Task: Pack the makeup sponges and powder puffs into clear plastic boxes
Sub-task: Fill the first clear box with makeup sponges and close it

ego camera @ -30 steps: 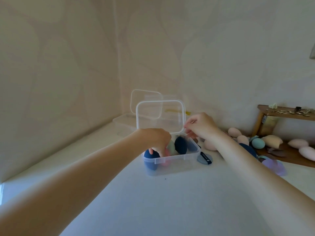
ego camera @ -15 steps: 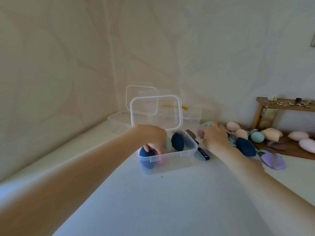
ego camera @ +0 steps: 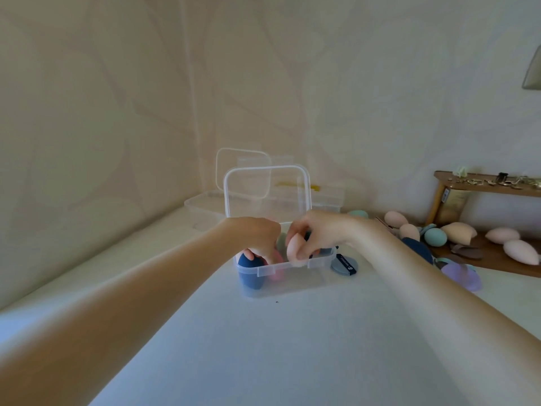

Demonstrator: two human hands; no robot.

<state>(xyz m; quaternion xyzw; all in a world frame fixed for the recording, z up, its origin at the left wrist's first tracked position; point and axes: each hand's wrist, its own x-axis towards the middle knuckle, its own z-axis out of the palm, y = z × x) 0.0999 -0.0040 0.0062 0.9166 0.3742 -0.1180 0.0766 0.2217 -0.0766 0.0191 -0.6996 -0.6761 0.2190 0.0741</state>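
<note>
A clear plastic box [ego camera: 295, 276] stands on the white table with its lid [ego camera: 268, 194] raised. Inside it I see a dark blue sponge [ego camera: 248, 272] and a pink one [ego camera: 276, 273]. My left hand [ego camera: 257, 238] reaches into the box's left side, its curled fingers pressing on the dark blue sponge. My right hand [ego camera: 319, 232] grips a pale pink sponge [ego camera: 295, 249] just above the box's front rim. A blue-grey powder puff [ego camera: 344, 264] with a dark strap lies right of the box.
More sponges lie at the right: pink [ego camera: 395, 218], teal [ego camera: 435, 237], peach [ego camera: 458, 232], dark blue [ego camera: 418, 250], plus a lilac puff [ego camera: 462, 276]. A wooden shelf [ego camera: 486, 187] stands behind them. Other clear boxes [ego camera: 205, 208] sit behind the open one, against the wall.
My right hand went out to the sponges at the right, took a pale pink one and brought it back over the box. My left hand stayed inside the box.
</note>
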